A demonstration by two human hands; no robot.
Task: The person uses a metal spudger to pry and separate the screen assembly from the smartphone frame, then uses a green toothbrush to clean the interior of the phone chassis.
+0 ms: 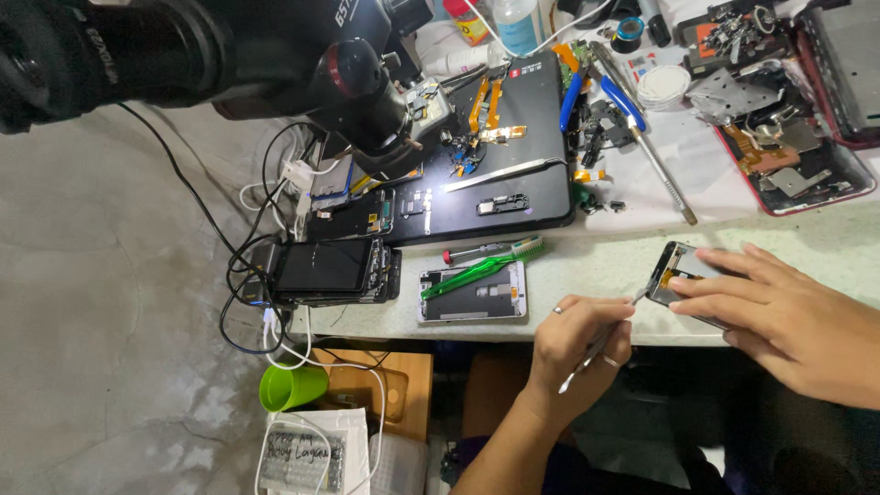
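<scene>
My left hand [579, 341] grips a thin metal tool [600, 344] like a pen, its tip touching the edge of an opened phone [674, 268] at the table's front edge. My right hand [779, 312] lies flat over that phone, fingers spread and pressing it onto the pale tabletop [596, 261]. The phone's inside shows dark parts and an orange strip. My fingers hide its right part.
A green toothbrush [481, 266] lies across a white phone frame [472, 298]. A stack of dark phones [330, 269] with cables sits left. On the black mat [513, 183] are tweezers and small parts. Blue pliers [616, 92], a red-edged tray [793, 174], a microscope [357, 82] and a green cup [291, 387] are nearby.
</scene>
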